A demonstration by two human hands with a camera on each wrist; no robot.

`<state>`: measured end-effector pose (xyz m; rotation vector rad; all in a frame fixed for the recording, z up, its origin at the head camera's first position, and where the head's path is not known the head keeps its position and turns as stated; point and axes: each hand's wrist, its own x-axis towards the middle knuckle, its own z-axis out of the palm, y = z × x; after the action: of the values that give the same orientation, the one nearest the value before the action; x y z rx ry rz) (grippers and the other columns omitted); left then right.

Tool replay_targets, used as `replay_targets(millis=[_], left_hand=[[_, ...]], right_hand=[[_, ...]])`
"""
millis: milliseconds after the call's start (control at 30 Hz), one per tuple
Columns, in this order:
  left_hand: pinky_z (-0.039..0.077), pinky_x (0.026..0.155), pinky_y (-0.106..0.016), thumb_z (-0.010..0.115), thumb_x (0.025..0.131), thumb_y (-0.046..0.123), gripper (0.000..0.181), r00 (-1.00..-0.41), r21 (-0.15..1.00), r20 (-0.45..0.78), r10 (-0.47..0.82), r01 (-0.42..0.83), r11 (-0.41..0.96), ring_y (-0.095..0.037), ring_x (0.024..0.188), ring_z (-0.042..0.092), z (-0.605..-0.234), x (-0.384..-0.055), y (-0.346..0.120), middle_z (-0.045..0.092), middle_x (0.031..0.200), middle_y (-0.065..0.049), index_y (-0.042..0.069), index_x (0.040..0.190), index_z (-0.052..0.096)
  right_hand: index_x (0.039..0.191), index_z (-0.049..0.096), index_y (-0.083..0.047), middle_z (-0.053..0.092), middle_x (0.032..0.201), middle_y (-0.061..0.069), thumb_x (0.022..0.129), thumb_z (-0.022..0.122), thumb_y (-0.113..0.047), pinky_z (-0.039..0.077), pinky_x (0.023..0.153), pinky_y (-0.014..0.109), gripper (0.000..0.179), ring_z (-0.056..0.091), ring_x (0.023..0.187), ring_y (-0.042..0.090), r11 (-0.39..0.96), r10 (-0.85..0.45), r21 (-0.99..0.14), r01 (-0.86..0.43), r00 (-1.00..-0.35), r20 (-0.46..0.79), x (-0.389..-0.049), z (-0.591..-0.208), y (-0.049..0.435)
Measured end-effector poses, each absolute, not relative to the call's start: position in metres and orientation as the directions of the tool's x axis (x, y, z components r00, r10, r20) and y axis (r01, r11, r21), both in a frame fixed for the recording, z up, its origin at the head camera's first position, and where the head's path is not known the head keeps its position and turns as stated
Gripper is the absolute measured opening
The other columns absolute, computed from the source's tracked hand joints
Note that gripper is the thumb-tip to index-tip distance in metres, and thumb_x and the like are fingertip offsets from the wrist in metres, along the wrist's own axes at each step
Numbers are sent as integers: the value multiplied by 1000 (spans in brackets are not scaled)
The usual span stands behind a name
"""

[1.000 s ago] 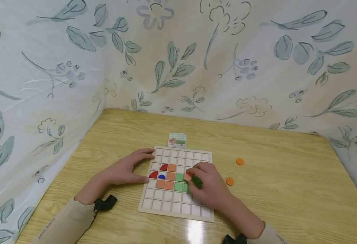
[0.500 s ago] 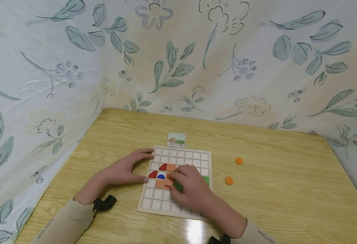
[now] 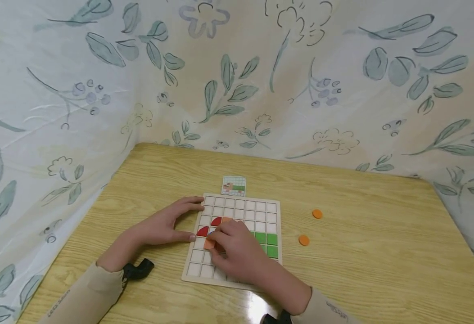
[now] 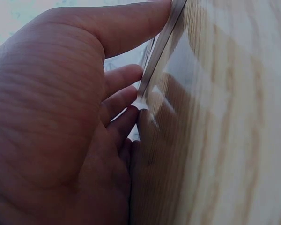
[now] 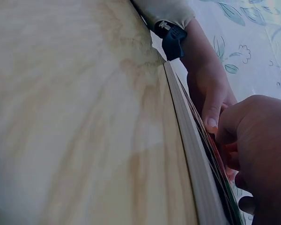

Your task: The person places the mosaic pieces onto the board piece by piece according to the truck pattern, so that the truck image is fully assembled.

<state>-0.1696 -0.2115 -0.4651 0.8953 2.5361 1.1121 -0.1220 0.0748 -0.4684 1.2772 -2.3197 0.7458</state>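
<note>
On the table lies a pale wooden grid board [image 3: 206,270] with coloured pieces in its middle rows. My right hand [image 3: 238,249] is over the board and pinches an orange square tile [image 3: 209,244] between thumb and fingers, near the left columns. Two red quarter-circle pieces [image 3: 202,231] show beside it, and green square tiles [image 3: 272,245] show to its right. Other pieces are hidden under this hand. My left hand [image 3: 161,226] rests along the board's left side, its thumb and fingertips at the edge. In the left wrist view, the fingers [image 4: 124,77] reach out towards the board's edge.
A small printed pattern card [image 3: 233,186] lies just beyond the board's far edge. Two orange round discs [image 3: 317,213] are on the table to the right of the board. A floral cloth [image 3: 237,90] hangs behind and to the left of the wooden table [image 3: 382,243].
My right hand has moved left across the board with the orange tile, from the green tiles to the left columns. Green tiles at the right are uncovered. The left hand has stayed put.
</note>
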Motion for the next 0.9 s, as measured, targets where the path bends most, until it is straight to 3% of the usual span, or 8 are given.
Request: replay_targets(millis=[400,900], left_hand=[[31,125,-58,88,95,36,72,-781,722,36,623,451,525,-27,163,29,-466,-169,-213,35,176,2,21,159,56],[30,125,-62,86,96,38,72,-781,731,30,624,443,519,-27,163,27,-465,-169,-212,34,176,1,21,159,55]], right_hand=[[99,78,-14,67,99,-4,92,81,-10,51,89,37,9,58,89,16,431,-671,-238,-870,-486,560,-124,-469,57],[107,79,-15,71,108,-5,93,80,-10,49,100,40,14,64,101,16,443,-681,-296,-846,-532,503,-125,-473,52]])
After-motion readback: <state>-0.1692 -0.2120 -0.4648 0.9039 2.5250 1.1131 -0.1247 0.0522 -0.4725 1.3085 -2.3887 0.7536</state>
